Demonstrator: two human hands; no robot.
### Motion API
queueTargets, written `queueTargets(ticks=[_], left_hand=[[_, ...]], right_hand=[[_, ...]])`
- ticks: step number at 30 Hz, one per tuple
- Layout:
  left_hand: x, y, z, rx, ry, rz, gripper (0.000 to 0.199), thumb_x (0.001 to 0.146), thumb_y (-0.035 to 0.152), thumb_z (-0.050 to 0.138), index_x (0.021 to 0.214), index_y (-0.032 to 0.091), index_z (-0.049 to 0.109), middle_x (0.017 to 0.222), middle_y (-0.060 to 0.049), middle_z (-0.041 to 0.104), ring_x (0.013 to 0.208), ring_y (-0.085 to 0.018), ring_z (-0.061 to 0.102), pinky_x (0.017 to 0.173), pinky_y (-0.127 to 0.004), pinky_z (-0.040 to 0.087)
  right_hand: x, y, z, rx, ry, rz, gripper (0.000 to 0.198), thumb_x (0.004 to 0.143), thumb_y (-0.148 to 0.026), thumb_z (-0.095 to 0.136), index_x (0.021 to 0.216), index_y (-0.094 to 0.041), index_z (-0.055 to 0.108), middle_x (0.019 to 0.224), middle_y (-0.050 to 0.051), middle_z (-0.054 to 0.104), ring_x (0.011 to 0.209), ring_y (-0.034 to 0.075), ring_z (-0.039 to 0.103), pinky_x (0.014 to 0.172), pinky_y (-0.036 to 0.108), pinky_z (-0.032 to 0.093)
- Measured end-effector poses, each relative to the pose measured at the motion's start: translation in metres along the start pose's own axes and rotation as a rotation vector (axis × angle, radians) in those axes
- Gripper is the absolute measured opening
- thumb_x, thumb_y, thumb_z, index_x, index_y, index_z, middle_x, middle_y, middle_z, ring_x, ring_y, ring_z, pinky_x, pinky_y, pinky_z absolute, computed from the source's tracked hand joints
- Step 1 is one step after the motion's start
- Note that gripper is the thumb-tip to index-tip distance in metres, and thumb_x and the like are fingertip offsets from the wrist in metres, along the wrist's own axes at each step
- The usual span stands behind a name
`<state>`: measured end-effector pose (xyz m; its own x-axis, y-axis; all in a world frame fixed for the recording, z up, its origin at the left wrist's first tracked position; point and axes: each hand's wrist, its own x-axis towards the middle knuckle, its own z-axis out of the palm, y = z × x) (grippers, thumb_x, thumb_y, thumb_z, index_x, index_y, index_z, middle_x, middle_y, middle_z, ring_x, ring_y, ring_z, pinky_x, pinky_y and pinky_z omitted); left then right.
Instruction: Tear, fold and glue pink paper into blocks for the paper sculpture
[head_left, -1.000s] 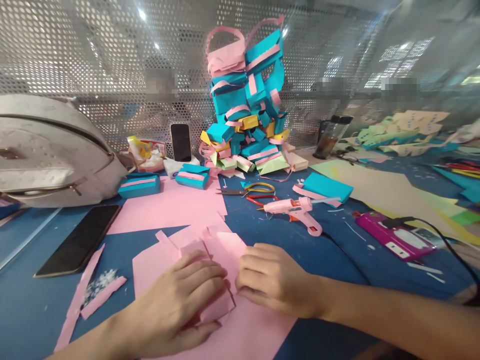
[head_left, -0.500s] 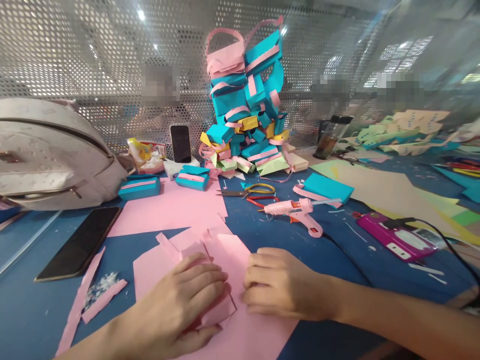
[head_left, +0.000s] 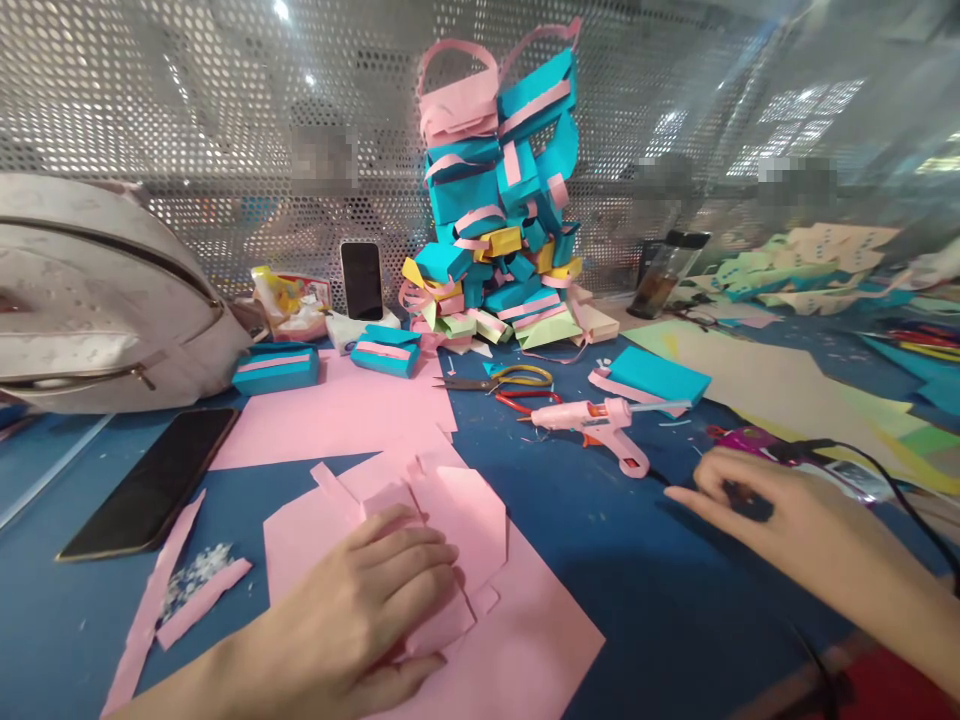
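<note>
My left hand (head_left: 390,590) lies over a small folded pink paper box (head_left: 439,630), its fingers curved across the top and its thumb along the near side. Beneath them is a sheet of pink paper (head_left: 540,620), with a folded pink flap (head_left: 469,510) beside the box. Over the blue table on the right, my right hand (head_left: 757,500) has curled fingers and a thumb held apart, with nothing visible between them. It is near the cord of a pink glue gun (head_left: 592,420) and partly covers a purple power strip (head_left: 750,442).
Scissors (head_left: 495,385) and a blue paper box (head_left: 652,375) lie behind the glue gun. A tall stack of paper bags (head_left: 499,200) stands against the perforated panel. On the left are a dark phone (head_left: 154,480), pink strips (head_left: 157,595) and a white backpack (head_left: 97,300).
My right hand has left the pink paper and moved right, past the glue gun toward the power strip. My left hand has stayed on the folded box.
</note>
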<state>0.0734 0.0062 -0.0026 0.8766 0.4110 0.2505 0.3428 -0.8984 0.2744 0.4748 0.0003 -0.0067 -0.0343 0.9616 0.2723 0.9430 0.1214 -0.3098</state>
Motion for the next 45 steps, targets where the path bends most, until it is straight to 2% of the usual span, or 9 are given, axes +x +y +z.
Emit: queueTargets(ticks=[4,7,13,17,22,29,35,39,45], left_hand=[[-0.001,0.001,0.0,-0.001,0.007,-0.007,0.037,0.093,0.029,0.055,0.127,0.016,0.055,0.126,-0.012,0.066,0.115,-0.026,0.062,0.111,-0.048,0.039],[-0.001,0.001,-0.001,0.013,0.014,0.0,0.038,0.093,0.029,0.054,0.128,0.015,0.055,0.125,-0.012,0.067,0.114,-0.026,0.063,0.11,-0.047,0.04],[-0.001,0.002,-0.005,0.031,-0.006,0.007,0.038,0.092,0.028,0.054,0.127,0.015,0.056,0.125,-0.013,0.066,0.113,-0.027,0.063,0.108,-0.048,0.042],[-0.002,0.003,-0.005,0.034,-0.017,-0.002,0.037,0.092,0.028,0.054,0.126,0.014,0.056,0.124,-0.012,0.067,0.113,-0.027,0.063,0.11,-0.049,0.04],[-0.001,0.002,-0.003,0.028,0.013,0.008,0.038,0.092,0.029,0.054,0.127,0.014,0.056,0.123,-0.012,0.067,0.112,-0.027,0.064,0.109,-0.048,0.042],[-0.001,0.001,-0.002,0.039,0.025,0.023,0.037,0.093,0.029,0.053,0.126,0.013,0.057,0.123,-0.013,0.067,0.111,-0.027,0.064,0.107,-0.048,0.043],[-0.002,0.0,-0.002,0.047,0.007,0.026,0.039,0.092,0.029,0.054,0.127,0.013,0.057,0.127,-0.013,0.065,0.115,-0.027,0.062,0.109,-0.048,0.041],[-0.004,0.0,-0.001,0.039,-0.006,0.022,0.039,0.093,0.028,0.052,0.129,0.013,0.056,0.128,-0.012,0.065,0.118,-0.027,0.06,0.11,-0.048,0.039],[-0.003,-0.001,-0.001,0.041,-0.014,0.019,0.039,0.094,0.027,0.052,0.13,0.013,0.055,0.129,-0.012,0.065,0.118,-0.027,0.06,0.11,-0.048,0.039]], right_hand=[[0.017,-0.001,0.01,0.202,-0.057,0.034,0.038,0.085,-0.054,0.06,0.107,-0.023,0.058,0.108,0.011,0.068,0.095,0.028,0.067,0.078,0.035,0.054],[0.033,-0.011,0.019,0.259,-0.153,-0.005,0.043,0.089,-0.049,0.058,0.123,-0.022,0.058,0.126,0.014,0.064,0.106,0.03,0.065,0.088,0.037,0.052],[0.051,-0.025,0.028,0.315,-0.298,0.066,0.048,0.089,-0.056,0.053,0.105,-0.014,0.071,0.099,0.011,0.074,0.094,0.034,0.069,0.08,0.042,0.055],[0.045,-0.037,0.007,0.393,-0.21,0.059,0.045,0.091,-0.051,0.051,0.111,-0.016,0.071,0.122,0.011,0.068,0.118,0.035,0.059,0.102,0.043,0.045],[0.022,-0.042,-0.019,0.41,-0.172,0.084,0.041,0.083,-0.054,0.059,0.101,-0.021,0.076,0.113,0.009,0.073,0.115,0.038,0.061,0.102,0.046,0.046],[-0.005,-0.075,-0.012,0.483,-0.535,-0.002,0.046,0.086,-0.054,0.058,0.12,-0.025,0.07,0.106,0.007,0.076,0.095,0.032,0.071,0.088,0.041,0.056],[-0.008,-0.081,0.004,0.533,-0.535,-0.096,0.046,0.085,-0.051,0.063,0.125,-0.028,0.065,0.113,0.007,0.073,0.099,0.029,0.07,0.089,0.041,0.056],[-0.008,-0.085,0.002,0.475,-0.563,-0.161,0.042,0.085,-0.052,0.062,0.119,-0.028,0.068,0.107,0.007,0.074,0.097,0.03,0.07,0.087,0.043,0.056],[-0.002,-0.096,-0.005,0.458,-0.635,-0.177,0.039,0.09,-0.052,0.057,0.119,-0.03,0.068,0.117,0.005,0.071,0.105,0.029,0.067,0.093,0.042,0.052]])
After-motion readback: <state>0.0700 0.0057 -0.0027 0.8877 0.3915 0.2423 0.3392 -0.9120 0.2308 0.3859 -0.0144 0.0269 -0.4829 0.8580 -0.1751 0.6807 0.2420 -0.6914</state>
